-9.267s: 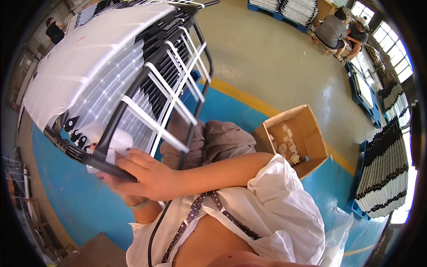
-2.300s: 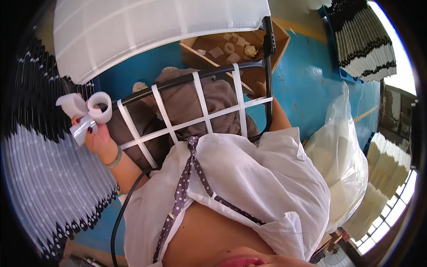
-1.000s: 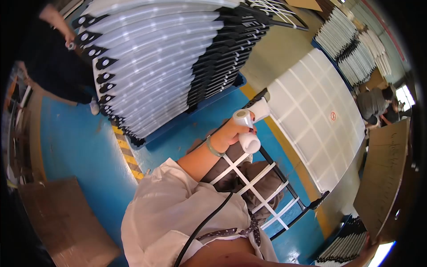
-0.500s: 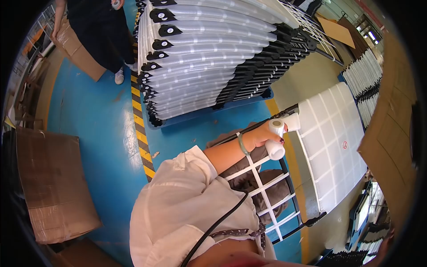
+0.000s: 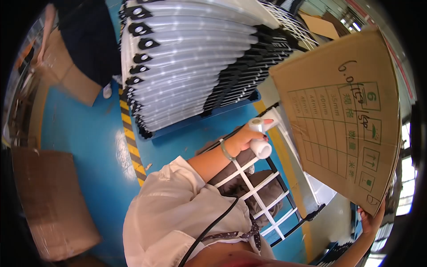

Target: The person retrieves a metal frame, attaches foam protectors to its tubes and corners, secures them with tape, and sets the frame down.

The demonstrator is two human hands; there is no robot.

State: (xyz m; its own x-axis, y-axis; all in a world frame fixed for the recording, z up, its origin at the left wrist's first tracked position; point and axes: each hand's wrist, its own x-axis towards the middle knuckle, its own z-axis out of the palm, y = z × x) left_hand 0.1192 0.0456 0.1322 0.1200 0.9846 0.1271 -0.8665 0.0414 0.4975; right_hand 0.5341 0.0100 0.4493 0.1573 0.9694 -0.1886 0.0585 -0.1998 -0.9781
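My left hand [image 5: 242,139] is closed around a small white roll [image 5: 260,148] with a hollow end, above a white-strapped frame [image 5: 253,189] with black edges. My right hand [image 5: 371,219] grips the lower right corner of a cardboard box [image 5: 329,138], which is held up tilted on the right. The box carries green print, a table of sizes and handwriting in black. Behind it, a pale panel [image 5: 321,190] with a white edge is mostly hidden.
A tall stack of curved translucent panels with black ends [image 5: 187,66] stands on a blue pallet [image 5: 178,129]. Large cardboard boxes [image 5: 53,200] stand at left. A person in dark clothes [image 5: 86,40] is at upper left beside another box [image 5: 73,66]. Yellow-black tape [image 5: 129,133] marks the floor.
The cardboard box has swung in from the right edge and now covers most of the pale panel. My right hand has come into clear view. The left hand still holds the roll.
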